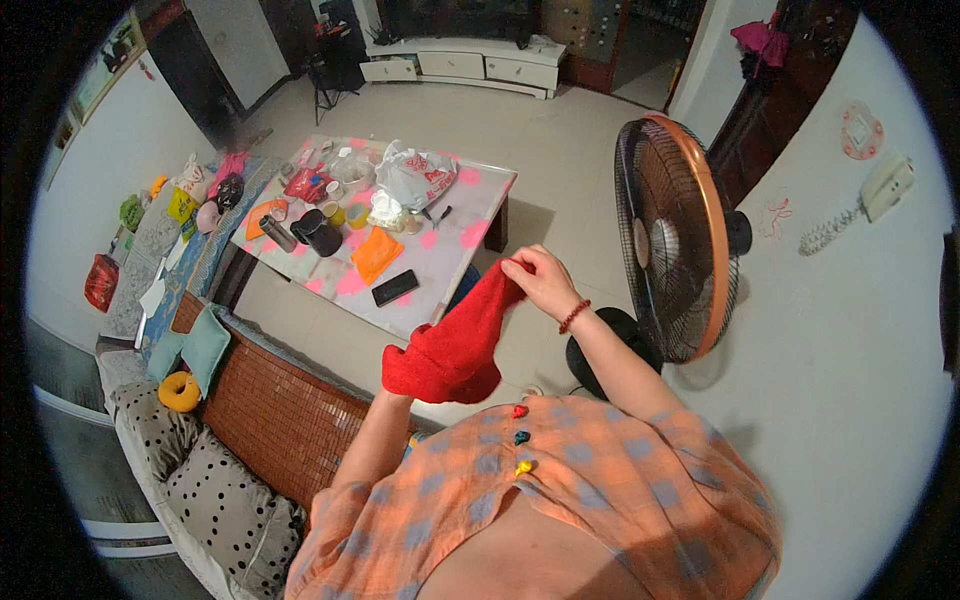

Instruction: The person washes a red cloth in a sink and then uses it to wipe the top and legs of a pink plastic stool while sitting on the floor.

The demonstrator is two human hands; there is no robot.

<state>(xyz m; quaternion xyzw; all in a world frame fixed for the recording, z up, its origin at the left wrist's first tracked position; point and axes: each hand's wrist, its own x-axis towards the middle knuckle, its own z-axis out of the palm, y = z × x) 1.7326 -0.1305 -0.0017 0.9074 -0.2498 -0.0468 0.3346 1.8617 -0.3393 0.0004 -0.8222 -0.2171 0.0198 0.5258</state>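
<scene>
A red cloth item (457, 345), perhaps knitted, hangs between my hands in front of my plaid shirt. My right hand (541, 279) pinches its upper right end between thumb and fingers; a red bead bracelet circles that wrist. The cloth covers my left hand, and only the wrist and forearm show below it, so its fingers are hidden. Beyond the cloth stands a low table (450, 259) with a pink-spotted cover. On it lie a black phone (395, 288) and an orange cloth (376, 255), near a dark pitcher (318, 233).
A large floor fan (671, 240) stands close to my right arm. More table items include a white plastic bag (414, 176), a steel thermos (277, 233) and scissors (437, 217). To the left is a sofa with a brown mat (285, 390) and dotted cushions (225, 502).
</scene>
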